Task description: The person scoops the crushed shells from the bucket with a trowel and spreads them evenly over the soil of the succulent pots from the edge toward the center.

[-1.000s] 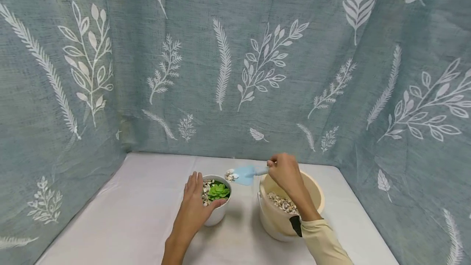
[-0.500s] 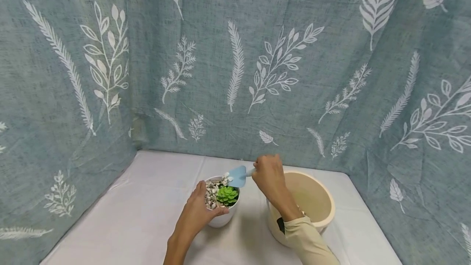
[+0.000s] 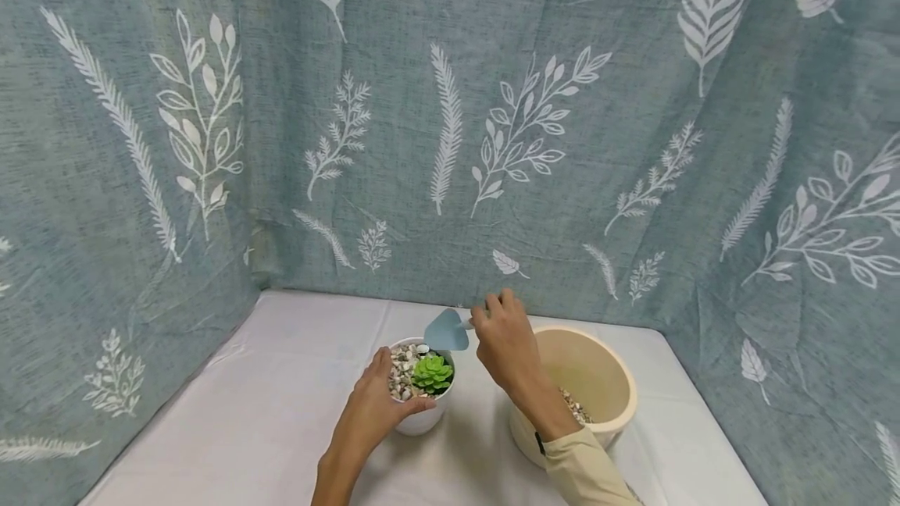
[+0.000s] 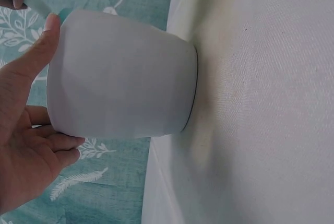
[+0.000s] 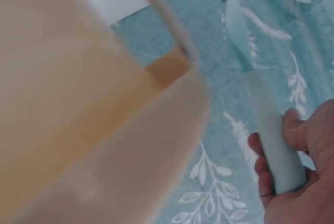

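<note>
A white plant pot [image 3: 418,422] stands on the table, holding pebbles [image 3: 401,372] and a green succulent [image 3: 432,373]. My left hand [image 3: 376,404] grips its rim, thumb on the near side and fingers on the left. The left wrist view shows the pot's side [image 4: 122,75] between thumb and fingers. My right hand [image 3: 505,340] holds a light blue trowel [image 3: 447,330] by its handle [image 5: 274,135]. The trowel's blade is tipped over the pot's far rim, with a pale stone at its edge.
A cream bucket [image 3: 619,412] stands right of the pot, partly behind my right forearm, with pebbles [image 3: 576,406] inside. White cloth [image 3: 281,381] covers the table. A teal leaf-patterned curtain [image 3: 394,139] hangs close behind and at both sides.
My right hand has carried the trowel left from beside the bucket to the pot. Its blade has turned over, and most of the white stones have left it. My left hand stays on the pot.
</note>
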{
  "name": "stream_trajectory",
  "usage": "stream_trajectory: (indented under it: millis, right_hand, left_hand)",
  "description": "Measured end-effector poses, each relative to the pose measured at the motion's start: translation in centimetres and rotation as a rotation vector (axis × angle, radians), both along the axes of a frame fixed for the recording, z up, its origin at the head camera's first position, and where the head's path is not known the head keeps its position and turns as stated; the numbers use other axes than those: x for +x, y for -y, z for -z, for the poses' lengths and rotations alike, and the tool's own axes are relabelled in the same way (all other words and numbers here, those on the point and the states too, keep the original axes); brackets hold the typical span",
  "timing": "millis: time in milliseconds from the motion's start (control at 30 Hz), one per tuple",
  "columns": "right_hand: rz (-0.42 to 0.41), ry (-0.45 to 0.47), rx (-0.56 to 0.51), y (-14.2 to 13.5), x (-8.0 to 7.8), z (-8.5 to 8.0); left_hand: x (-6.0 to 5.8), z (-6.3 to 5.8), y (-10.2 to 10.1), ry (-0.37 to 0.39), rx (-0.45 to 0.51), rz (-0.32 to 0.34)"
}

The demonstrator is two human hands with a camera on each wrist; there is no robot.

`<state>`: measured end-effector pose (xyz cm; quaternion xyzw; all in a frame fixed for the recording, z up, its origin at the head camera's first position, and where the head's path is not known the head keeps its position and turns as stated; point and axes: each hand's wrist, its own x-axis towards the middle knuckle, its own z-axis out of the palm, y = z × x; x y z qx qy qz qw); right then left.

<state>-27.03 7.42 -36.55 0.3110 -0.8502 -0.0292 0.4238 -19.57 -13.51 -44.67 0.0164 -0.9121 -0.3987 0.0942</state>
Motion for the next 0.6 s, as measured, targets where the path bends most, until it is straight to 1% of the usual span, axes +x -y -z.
stream_trajectory:
  millis: [67,133,200,300,367,433,533,600]
  right_hand:
    - [-0.014,-0.029,0.019,-0.3,0.0,0.0]
    - [-0.027,-0.033,-0.002,-0.6,0.1,-0.1]
    - [-0.046,-0.009,-0.064,-1.0,0.1,-0.1]
    - [-0.078,0.055,-0.193,-1.9,0.4,-0.3]
    - [-0.099,0.107,-0.275,-2.9,0.8,-0.5]
    - [-0.101,0.164,-0.343,-4.2,1.3,-0.8]
    - [-0.068,0.230,-0.414,-6.6,2.1,-1.5]
    - [-0.033,0.245,-0.435,-8.5,2.6,-1.9]
  left_hand:
    - [0.0,0.0,-0.1,0.003,-0.003,0.002]
    - [-0.1,0.1,-0.2,0.010,0.002,0.006]
    - [-0.2,0.1,-0.3,0.015,0.005,0.013]
    - [-0.4,0.1,-0.4,0.016,-0.007,0.028]
    - [-0.5,0.0,-0.5,-0.006,-0.038,0.040]
    - [-0.5,-0.1,-0.6,-0.037,-0.068,0.048]
    - [-0.5,-0.5,-1.2,-0.089,-0.098,0.057]
    - [-0.5,-0.7,-1.9,-0.124,-0.093,0.072]
